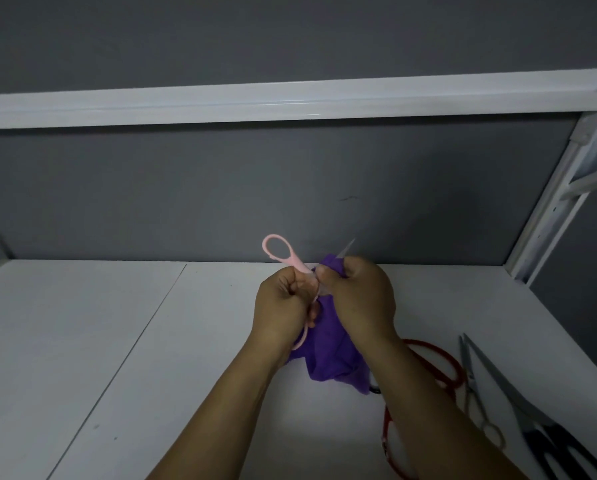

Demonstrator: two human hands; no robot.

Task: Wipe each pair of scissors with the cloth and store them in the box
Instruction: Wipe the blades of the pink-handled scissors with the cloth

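At the far left edge of the white bench [117,341] something clear is sitting, too blurred to make out. Moving toward the middle, the person is holding both hands up above the bench, close together. The left hand [281,306] is curling its fingers around the lower handle of the pink scissors [292,263], whose other loop is poking up above the knuckles. Right beside it, the right hand [359,296] is pinching the purple cloth [331,362] around the blades, with a blade tip sticking out above the fingers and the rest of the cloth hanging down below the hands. Further right, three more pairs are lying on the bench: red scissors [435,348] partly hidden under the right forearm, then small silver scissors [469,375], then large black-handled scissors [519,396] by the edge.
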